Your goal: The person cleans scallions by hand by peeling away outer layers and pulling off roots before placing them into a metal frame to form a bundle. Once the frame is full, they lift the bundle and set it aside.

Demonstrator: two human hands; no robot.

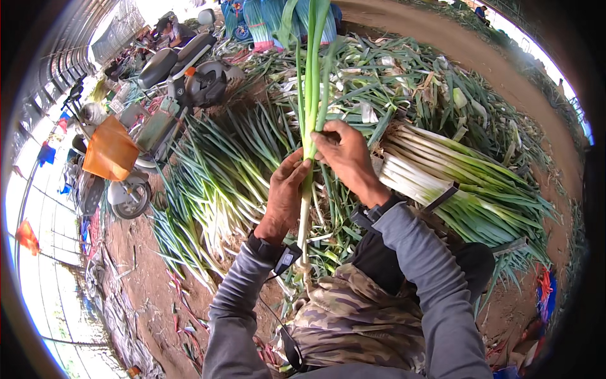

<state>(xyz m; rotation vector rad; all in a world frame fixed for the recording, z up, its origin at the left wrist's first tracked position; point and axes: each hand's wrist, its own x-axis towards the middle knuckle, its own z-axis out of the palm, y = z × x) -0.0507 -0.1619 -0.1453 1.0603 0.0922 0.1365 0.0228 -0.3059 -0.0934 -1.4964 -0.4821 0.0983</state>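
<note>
A long green onion [312, 88] stands nearly upright before me, its leaves toward the top and its pale stem running down toward my lap. My left hand [285, 192] is closed around the stem below the point where the leaves part. Slightly higher and to the right, my right hand [346, 155] pinches the same onion at the base of its leaves, fingertips against the stalk. Loose green onions [221, 189] lie in a spread heap left of my hands. Right of them rests a neat stack of green onions [454, 170], white stems toward me.
Stripped leaves [404, 76] pile up beyond my hands. An electric scooter [129, 189] with an orange front cover [110, 149] stands at the left. Blue-green net sacks [262, 25] are at the back. Another person [177, 31] sits far left.
</note>
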